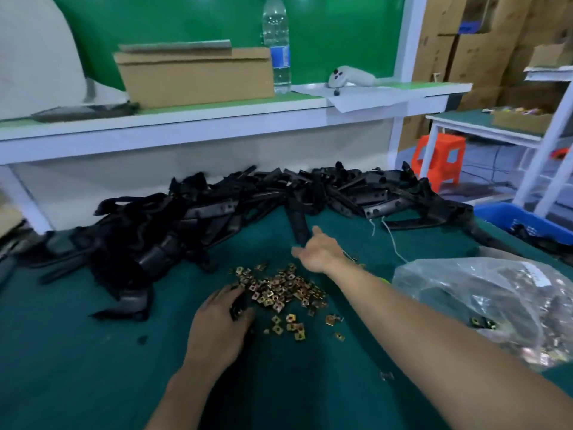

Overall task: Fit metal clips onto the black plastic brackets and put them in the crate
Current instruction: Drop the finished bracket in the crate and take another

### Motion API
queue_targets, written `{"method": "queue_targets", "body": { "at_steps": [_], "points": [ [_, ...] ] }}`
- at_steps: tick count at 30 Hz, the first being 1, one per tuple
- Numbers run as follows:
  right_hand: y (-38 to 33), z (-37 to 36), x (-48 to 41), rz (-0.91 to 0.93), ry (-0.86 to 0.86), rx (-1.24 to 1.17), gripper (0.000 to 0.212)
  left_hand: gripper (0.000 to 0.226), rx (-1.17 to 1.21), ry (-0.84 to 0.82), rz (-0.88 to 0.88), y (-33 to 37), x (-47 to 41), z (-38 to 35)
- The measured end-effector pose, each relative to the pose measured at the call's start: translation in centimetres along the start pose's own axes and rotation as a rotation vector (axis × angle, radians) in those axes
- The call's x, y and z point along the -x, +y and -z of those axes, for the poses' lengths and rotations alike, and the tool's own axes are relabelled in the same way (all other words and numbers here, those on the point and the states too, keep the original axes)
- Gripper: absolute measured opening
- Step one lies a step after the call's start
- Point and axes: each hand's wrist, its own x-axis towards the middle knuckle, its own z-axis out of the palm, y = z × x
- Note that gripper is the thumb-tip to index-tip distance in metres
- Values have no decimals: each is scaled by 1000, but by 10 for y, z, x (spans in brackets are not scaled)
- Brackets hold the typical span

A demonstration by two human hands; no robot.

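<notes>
A big heap of black plastic brackets (pixel 192 218) lies across the far side of the green table (pixel 93 367). In front of it sits a loose pile of small brass-coloured metal clips (pixel 282 290). My left hand (pixel 217 324) rests on the near left edge of the clip pile, fingers curled over clips and something small and black. My right hand (pixel 319 252) is stretched forward and grips the near end of one black bracket (pixel 297 225) that sticks out of the heap. The blue crate (pixel 524 221) stands at the table's right edge.
A clear plastic bag (pixel 493 305) holding more clips lies at the right. A white string (pixel 393 240) trails on the table. Behind, a white shelf carries a cardboard box (pixel 198 76), a water bottle (pixel 277 41) and a white controller (pixel 344 77). An orange stool (pixel 440 159) stands beyond.
</notes>
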Motion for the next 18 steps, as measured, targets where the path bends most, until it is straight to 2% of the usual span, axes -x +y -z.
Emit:
{"method": "queue_targets", "body": {
  "at_steps": [3, 7, 11, 13, 16, 18],
  "points": [
    [-12, -4, -24, -84, 72, -59, 95, 26, 0, 61, -53, 5, 4, 3],
    [-30, -7, -58, -192, 204, -36, 94, 14, -121, 134, -31, 11, 4, 9],
    [-35, -17, -74, -201, 374, -57, 49, 12, -96, 135, -24, 10, 0, 10],
    [-35, -14, -71, -230, 424, -142, 36, 11, -68, 135, -35, 9, 1, 12],
    [-31, -4, -50, -263, 477, -342, 21, 23, -23, 130, -23, 9, 2, 11],
    [-26, 1, -21, -188, 447, -607, 14, 33, 30, 105, 11, 10, 3, 10]
  ]
}}
